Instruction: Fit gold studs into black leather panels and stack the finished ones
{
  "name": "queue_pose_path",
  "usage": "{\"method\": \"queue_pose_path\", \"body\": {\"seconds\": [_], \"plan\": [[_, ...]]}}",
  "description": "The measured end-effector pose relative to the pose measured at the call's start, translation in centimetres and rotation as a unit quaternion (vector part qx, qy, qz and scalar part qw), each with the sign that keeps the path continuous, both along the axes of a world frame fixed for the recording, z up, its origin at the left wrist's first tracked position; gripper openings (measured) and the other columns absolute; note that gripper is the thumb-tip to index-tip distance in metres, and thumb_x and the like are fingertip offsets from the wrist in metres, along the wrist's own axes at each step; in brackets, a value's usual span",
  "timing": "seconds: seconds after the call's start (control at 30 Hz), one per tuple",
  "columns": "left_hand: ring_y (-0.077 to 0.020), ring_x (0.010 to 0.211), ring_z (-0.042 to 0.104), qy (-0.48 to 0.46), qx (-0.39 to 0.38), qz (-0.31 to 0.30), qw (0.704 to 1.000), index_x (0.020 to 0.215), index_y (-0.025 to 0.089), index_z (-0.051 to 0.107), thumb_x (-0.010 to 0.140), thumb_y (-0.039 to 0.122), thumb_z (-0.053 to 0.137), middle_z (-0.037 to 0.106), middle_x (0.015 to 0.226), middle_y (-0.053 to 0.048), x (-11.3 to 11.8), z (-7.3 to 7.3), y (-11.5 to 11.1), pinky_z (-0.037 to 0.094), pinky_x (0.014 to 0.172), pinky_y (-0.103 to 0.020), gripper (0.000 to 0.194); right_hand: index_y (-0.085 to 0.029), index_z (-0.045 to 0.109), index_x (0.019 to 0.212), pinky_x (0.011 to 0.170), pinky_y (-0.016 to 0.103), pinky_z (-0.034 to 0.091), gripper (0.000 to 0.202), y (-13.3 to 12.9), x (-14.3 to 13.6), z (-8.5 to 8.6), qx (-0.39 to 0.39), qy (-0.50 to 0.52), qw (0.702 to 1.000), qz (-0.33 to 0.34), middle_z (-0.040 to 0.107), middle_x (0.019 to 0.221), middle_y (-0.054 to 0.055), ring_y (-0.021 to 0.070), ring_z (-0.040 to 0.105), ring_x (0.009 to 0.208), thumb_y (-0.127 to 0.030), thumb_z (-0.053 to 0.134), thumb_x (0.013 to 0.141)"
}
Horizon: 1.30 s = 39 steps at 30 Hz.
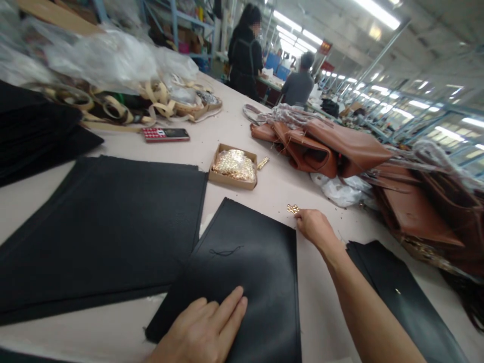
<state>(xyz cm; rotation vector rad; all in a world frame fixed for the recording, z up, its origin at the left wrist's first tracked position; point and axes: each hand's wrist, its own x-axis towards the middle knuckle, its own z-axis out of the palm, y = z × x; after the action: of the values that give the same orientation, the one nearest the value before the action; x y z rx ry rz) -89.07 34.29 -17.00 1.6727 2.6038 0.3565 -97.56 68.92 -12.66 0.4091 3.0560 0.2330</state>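
My left hand (206,327) lies on a black leather panel (260,267), two fingers stretched out across its surface. A loose dark thread (227,251) rests on that panel above the fingers. Beyond the panel's right corner, my right hand (314,227) pinches small gold metal pieces (292,208) at its fingertips. A small cardboard box (232,182) holding a clear bag of gold pieces stands past the panel's top edge, with a short gold strip (263,163) beside it. More black panels (113,227) lie to the left.
Brown leather bags (321,141) are piled at the right, above another black panel (412,302). A red phone (165,134) lies near tape rolls and plastic bags at the left. Two people (245,55) are in the background.
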Motion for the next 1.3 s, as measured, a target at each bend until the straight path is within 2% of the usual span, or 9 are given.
{"method": "queue_pose_path", "body": {"seconds": [0.17, 0.43, 0.53, 0.63, 0.7, 0.83, 1.0, 1.1, 1.3], "plan": [[-0.0292, 0.103, 0.065, -0.043, -0.005, -0.008, 0.999, 0.141, 0.012, 0.048, 0.08, 0.044, 0.07, 0.045, 0.15, -0.017, -0.5, 1.1, 0.2, 0.052, 0.088, -0.043, 0.072, -0.009, 0.073, 0.099, 0.075, 0.034, 0.047, 0.029, -0.8, -0.1, -0.4, 0.026, 0.002, 1.0, 0.0, 0.074, 0.093, 0.022, 0.0302, 0.071, 0.088, -0.009, 0.048, 0.084], [-0.0277, 0.102, 0.062, -0.037, 0.046, 0.002, 0.998, 0.138, 0.01, 0.049, 0.089, 0.042, 0.057, 0.051, 0.146, -0.016, -0.2, 1.7, -0.3, 0.049, 0.087, -0.043, 0.059, -0.017, 0.072, 0.107, 0.078, 0.029, 0.047, 0.031, -0.2, 0.8, 0.8, -0.04, 0.035, 0.999, 0.012, 0.076, 0.093, 0.01, 0.0226, 0.07, 0.088, -0.017, 0.051, 0.085], [-0.0261, 0.094, 0.062, -0.017, 0.054, -0.006, 0.998, 0.136, 0.01, 0.05, 0.088, 0.042, 0.058, 0.054, 0.143, -0.016, 0.1, 1.2, -0.3, 0.049, 0.08, -0.042, 0.058, -0.019, 0.069, 0.112, 0.077, 0.027, 0.05, 0.029, -3.3, 3.6, 1.0, -0.141, 0.064, 0.987, 0.036, 0.076, 0.093, 0.005, 0.0188, 0.071, 0.085, -0.025, 0.054, 0.088], [-0.0255, 0.09, 0.061, 0.001, 0.065, -0.015, 0.998, 0.134, 0.009, 0.051, 0.087, 0.043, 0.06, 0.057, 0.139, -0.016, 0.1, 1.0, -0.4, 0.048, 0.077, -0.042, 0.059, -0.021, 0.069, 0.103, 0.072, 0.027, 0.053, 0.021, -8.1, 7.4, 0.7, -0.317, 0.088, 0.938, 0.112, 0.075, 0.087, 0.002, 0.0167, 0.07, 0.077, -0.03, 0.058, 0.088], [-0.0259, 0.091, 0.061, 0.007, 0.072, -0.018, 0.997, 0.133, 0.008, 0.052, 0.087, 0.044, 0.06, 0.058, 0.137, -0.016, 0.1, 0.9, -0.4, 0.047, 0.076, -0.042, 0.059, -0.021, 0.068, 0.099, 0.072, 0.027, 0.053, 0.015, -11.0, 9.5, 0.1, -0.364, 0.099, 0.911, 0.166, 0.074, 0.086, 0.002, 0.016, 0.069, 0.076, -0.025, 0.058, 0.088], [-0.0267, 0.093, 0.06, 0.012, 0.07, -0.022, 0.997, 0.133, 0.007, 0.051, 0.09, 0.044, 0.056, 0.06, 0.134, -0.015, 0.1, 0.9, -0.4, 0.046, 0.076, -0.042, 0.057, -0.021, 0.066, 0.1, 0.077, 0.03, 0.052, 0.016, -14.0, 11.7, -1.5, -0.311, 0.135, 0.909, 0.243, 0.073, 0.093, 0.005, 0.0174, 0.067, 0.084, -0.016, 0.053, 0.093], [-0.0266, 0.094, 0.059, 0.01, 0.074, -0.021, 0.997, 0.132, 0.006, 0.052, 0.089, 0.044, 0.056, 0.06, 0.132, -0.015, 0.1, 0.8, -0.3, 0.045, 0.074, -0.042, 0.057, -0.019, 0.063, 0.114, 0.079, 0.035, 0.051, 0.025, -14.4, 12.2, -1.5, -0.222, 0.097, 0.919, 0.31, 0.072, 0.1, 0.008, 0.0203, 0.064, 0.085, -0.013, 0.046, 0.097], [-0.0265, 0.092, 0.06, 0.012, 0.078, -0.02, 0.997, 0.131, 0.007, 0.052, 0.089, 0.044, 0.056, 0.06, 0.13, -0.016, 0.1, 0.8, -0.3, 0.044, 0.073, -0.042, 0.056, -0.019, 0.062, 0.12, 0.082, 0.035, 0.051, 0.028, -14.3, 11.9, -0.6, -0.238, 0.055, 0.921, 0.305, 0.072, 0.104, 0.009, 0.0208, 0.065, 0.089, -0.013, 0.046, 0.098], [-0.0248, 0.086, 0.058, 0.018, 0.08, -0.021, 0.996, 0.128, 0.008, 0.054, 0.09, 0.044, 0.055, 0.062, 0.124, -0.013, 0.1, 0.9, -0.5, 0.042, 0.069, -0.041, 0.052, -0.022, 0.072, 0.101, 0.077, 0.028, 0.052, 0.019, -14.1, 9.7, 0.6, -0.32, -0.025, 0.905, 0.279, 0.074, 0.092, 0.003, 0.0165, 0.069, 0.085, -0.015, 0.055, 0.095]]}}
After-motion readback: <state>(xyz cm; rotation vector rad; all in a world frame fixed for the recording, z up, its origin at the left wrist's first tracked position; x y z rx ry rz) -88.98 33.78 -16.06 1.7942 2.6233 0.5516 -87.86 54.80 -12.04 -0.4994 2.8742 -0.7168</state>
